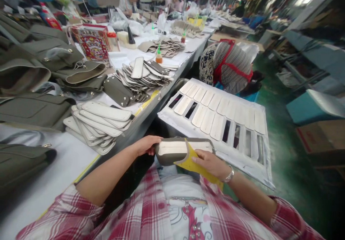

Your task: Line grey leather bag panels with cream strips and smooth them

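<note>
In front of my body is an olive-grey bag (168, 159) with a long cream panel (172, 147) along its upward face. My left hand (148, 145) grips the bag's left end, thumb on top and fingers curled under. A yellow sheet (192, 162) with a curved notch is wrapped over the panel's right part. My right hand (208, 163) is closed on that sheet and presses it to the bag. Just beyond, a white-covered board (185, 125) carries rows of cream strips (207, 121) with dark gaps among them.
Left on the table are cream strips (99, 121) in a stack, a heap of grey-backed pieces (145, 74) and olive bags (29, 110). A glue bottle (159, 57) stands behind the heap. A person (229, 65) with red straps bends beyond the board. Cartons (323, 135) stand right.
</note>
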`<state>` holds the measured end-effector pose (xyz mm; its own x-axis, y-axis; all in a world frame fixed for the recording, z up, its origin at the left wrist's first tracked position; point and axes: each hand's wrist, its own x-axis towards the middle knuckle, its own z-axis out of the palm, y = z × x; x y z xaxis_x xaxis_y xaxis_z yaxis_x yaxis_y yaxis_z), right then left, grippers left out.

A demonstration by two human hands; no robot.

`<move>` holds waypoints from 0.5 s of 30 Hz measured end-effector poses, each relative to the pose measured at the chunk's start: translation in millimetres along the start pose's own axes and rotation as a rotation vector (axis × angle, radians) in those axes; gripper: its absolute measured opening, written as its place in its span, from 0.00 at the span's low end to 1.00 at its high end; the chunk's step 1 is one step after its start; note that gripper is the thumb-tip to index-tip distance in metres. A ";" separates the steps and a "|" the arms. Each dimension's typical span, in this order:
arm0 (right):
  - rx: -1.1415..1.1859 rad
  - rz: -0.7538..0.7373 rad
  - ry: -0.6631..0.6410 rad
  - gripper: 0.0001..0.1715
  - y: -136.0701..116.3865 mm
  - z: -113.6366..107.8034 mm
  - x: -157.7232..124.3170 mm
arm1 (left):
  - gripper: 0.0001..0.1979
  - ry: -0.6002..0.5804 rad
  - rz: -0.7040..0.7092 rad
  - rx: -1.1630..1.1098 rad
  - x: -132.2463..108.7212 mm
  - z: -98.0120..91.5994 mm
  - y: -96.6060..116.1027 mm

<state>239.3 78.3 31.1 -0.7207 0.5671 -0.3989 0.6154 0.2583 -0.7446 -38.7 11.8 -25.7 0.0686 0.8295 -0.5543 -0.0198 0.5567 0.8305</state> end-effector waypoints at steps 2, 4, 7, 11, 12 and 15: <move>0.029 -0.001 -0.006 0.19 3.0 -0.6 0.4 | 0.22 -0.002 -0.009 0.004 0.9 -0.7 -0.2; 0.057 0.000 -0.008 0.18 4.9 -0.6 1.0 | 0.21 0.008 -0.023 0.015 2.3 0.1 1.6; 0.045 0.007 0.032 0.18 3.0 1.3 1.7 | 0.20 0.042 -0.049 0.052 3.4 4.8 9.1; -0.020 -0.005 0.124 0.17 -3.9 7.0 -0.7 | 0.22 0.079 -0.116 0.112 -4.1 12.4 20.8; -0.028 -0.011 0.146 0.16 -4.6 8.8 -2.0 | 0.24 0.059 -0.146 0.096 -7.8 13.6 21.7; -0.030 -0.001 0.195 0.16 -3.2 14.9 -6.5 | 0.28 -0.056 -0.222 -0.110 -19.3 16.6 17.4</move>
<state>237.2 62.1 28.2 -0.6475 0.7068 -0.2848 0.6261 0.2805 -0.7275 -23.7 4.8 0.4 0.1383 0.6839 -0.7163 -0.1062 0.7294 0.6758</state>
